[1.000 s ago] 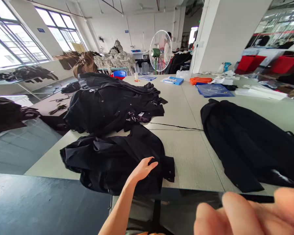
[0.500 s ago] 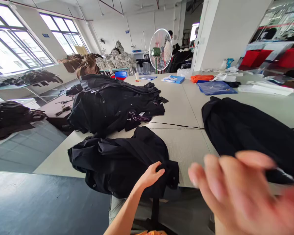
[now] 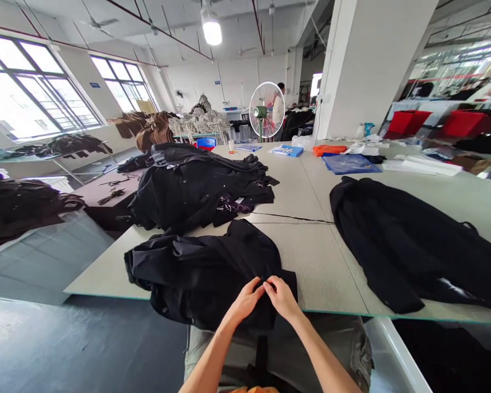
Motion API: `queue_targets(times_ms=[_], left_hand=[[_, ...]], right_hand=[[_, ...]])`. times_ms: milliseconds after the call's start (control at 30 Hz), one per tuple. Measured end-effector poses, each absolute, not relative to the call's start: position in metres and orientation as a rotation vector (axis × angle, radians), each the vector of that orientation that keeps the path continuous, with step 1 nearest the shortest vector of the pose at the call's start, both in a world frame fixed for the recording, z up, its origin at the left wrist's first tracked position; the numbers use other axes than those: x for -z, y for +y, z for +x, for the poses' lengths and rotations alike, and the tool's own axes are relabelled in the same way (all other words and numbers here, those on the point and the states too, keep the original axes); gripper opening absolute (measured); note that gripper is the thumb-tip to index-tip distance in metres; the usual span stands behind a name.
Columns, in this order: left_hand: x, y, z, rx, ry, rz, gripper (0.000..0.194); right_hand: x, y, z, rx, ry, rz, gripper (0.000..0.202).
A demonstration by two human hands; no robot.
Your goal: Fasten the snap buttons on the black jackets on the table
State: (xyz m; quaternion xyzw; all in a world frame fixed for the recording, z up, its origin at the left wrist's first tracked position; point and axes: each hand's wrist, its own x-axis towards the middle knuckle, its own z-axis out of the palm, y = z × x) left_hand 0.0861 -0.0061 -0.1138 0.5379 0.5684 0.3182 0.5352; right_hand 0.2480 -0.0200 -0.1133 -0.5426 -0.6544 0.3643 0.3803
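While my left hand (image 3: pixel 247 299) and right hand (image 3: pixel 281 296) pinch the near garment (image 3: pixel 204 273) at the front of the table (image 3: pixel 317 273), I judge its handling unfinished; whether the pile (image 3: pixel 188 185) behind or 1 lone garment (image 3: pixel 401 245) is done, I cannot tell.

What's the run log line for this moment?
left hand: touching near black garment | right hand: touching same garment, beside left hand | garment pile: behind | other black garment: to the right
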Motion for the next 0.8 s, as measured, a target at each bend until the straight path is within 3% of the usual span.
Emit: queue_targets(times_ms=[367, 533, 800], left_hand=[[0.122, -0.003, 0.094, -0.789, 1.285, 1.425, 0.046], [0.106, 0.012, 0.097, -0.732, 1.180, 1.624, 0.042], [0.084, 0.014, 0.059, -0.527, 1.044, 1.464, 0.025]], right_hand=[[0.114, -0.008, 0.265, -1.562, -1.523, -1.220, 0.031], [0.113, -0.001, 0.269, -1.520, -1.579, -1.292, 0.038], [0.100, -0.005, 0.273, -1.483, -1.667, -1.279, 0.042]])
